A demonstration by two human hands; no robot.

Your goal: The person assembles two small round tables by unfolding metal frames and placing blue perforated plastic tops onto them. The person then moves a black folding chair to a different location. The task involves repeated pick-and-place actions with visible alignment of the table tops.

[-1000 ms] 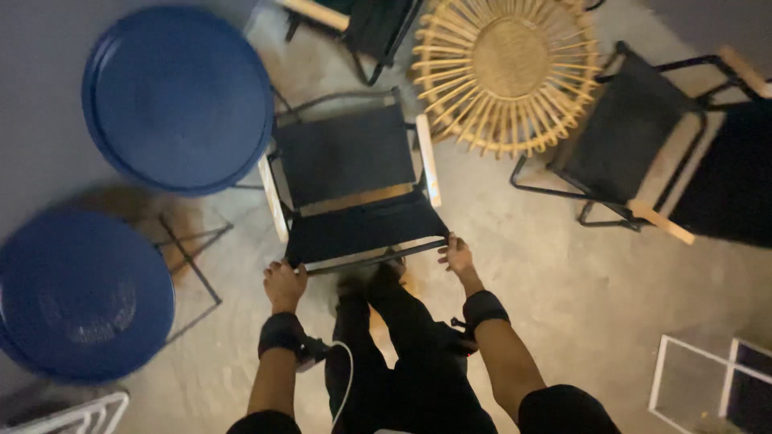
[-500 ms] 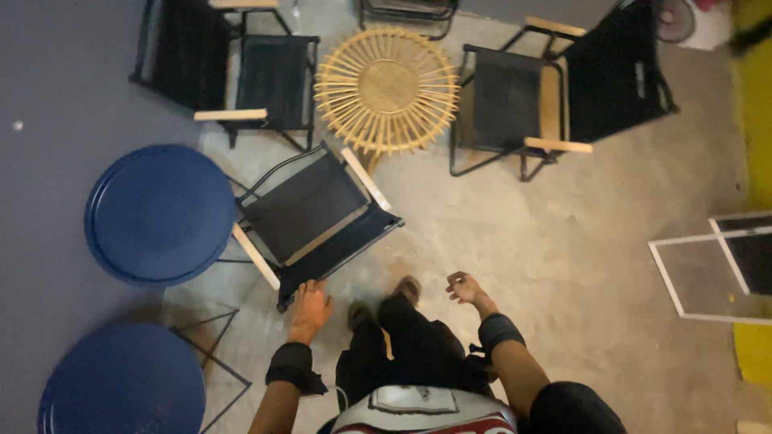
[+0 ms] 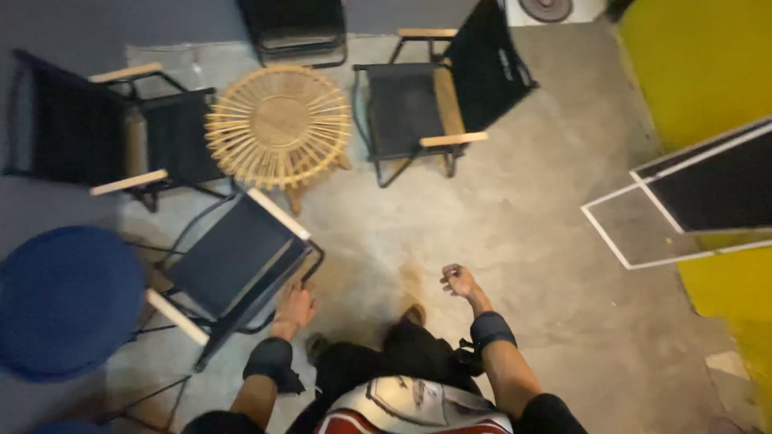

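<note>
A black armchair with pale wooden arms stands tilted on the concrete floor at the lower left. My left hand rests on the front edge of its seat, fingers curled around the frame. Held out over the bare floor to the right, my right hand holds nothing, its fingers loosely curled and apart. Both wrists wear dark bands. My dark trousers and one shoe show between the arms.
A round wicker table stands behind the chair, with black armchairs to its left, right and behind. A round blue seat is at far left. White-framed dark panels lean by a yellow wall at right.
The view has swung to the right, so the chair now sits lower left. My right hand has come off the chair and hangs free; my left hand stays on the seat edge.
</note>
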